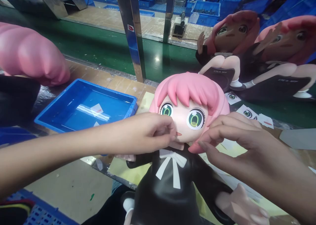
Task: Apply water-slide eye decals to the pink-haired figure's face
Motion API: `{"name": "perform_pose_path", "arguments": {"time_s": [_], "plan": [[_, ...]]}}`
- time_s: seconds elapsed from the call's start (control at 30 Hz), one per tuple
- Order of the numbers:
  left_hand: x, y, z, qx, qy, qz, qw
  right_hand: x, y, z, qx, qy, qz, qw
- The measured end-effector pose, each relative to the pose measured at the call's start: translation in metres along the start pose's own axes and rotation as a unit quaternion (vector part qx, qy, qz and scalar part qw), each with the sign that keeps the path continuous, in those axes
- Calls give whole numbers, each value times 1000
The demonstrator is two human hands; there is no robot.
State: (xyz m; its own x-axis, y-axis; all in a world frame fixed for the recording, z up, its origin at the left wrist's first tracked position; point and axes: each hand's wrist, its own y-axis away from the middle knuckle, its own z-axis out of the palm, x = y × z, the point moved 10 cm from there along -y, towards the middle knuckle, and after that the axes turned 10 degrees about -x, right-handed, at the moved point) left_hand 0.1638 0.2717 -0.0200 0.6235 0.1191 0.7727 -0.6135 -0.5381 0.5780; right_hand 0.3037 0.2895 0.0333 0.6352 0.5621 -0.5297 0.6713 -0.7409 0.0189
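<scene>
— item one?
— doll (176, 179), pink hair, black dress, white bow. it stands upright at the near edge of the desk (118, 83), face toward the person and between both hands. i'd say it is turned that way so the face is in easy reach.
— left hand (148, 134)?
— fingers pinched together, with the tips pressed to the doll's cheek beside the mouth. i cannot tell if anything small sits in the pinch.
— right hand (234, 136)?
— fingers curled close, with the tips against the pink side lock by the chin. i cannot tell whether it grips or only touches. it likely braces the head against the push from the other side.
— item two?
— tray (84, 86), blue and shallow, on the desk left of the doll. it holds a few white slips (96, 110) and sits near the left arm, handy to that side.
— item three?
— eye stickers (248, 113), loose on the desk just behind the right hand.
— and the rest?
— back dolls (229, 43), two of them, leaning well apart from the hands on the far right. a pink part (29, 57) lies at far left.
</scene>
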Motion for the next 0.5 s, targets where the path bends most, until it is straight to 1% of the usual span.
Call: {"name": "perform_pose_path", "arguments": {"time_s": [0.13, 0.2, 0.23, 0.43, 0.47, 0.5], "plan": [[0, 4, -6, 22, -89, 22, 996, -9, -5, 8, -36, 41, -43, 998], [3, 3, -6, 31, -124, 42, 991, -9, -7, 12, -52, 46, -45, 997], [6, 3, -7, 37, -141, 52, 988, -8, -7, 12, -49, 48, -42, 997], [17, 4, -3, 67, -226, 99, 967, -11, -3, 6, 34, 154, -37, 987], [21, 5, -2, 80, -254, 116, 957, -10, -3, 4, 44, 163, -29, 985], [26, 7, 0, 99, -295, 138, 940, -9, -1, 2, 59, 166, -22, 984]]}}
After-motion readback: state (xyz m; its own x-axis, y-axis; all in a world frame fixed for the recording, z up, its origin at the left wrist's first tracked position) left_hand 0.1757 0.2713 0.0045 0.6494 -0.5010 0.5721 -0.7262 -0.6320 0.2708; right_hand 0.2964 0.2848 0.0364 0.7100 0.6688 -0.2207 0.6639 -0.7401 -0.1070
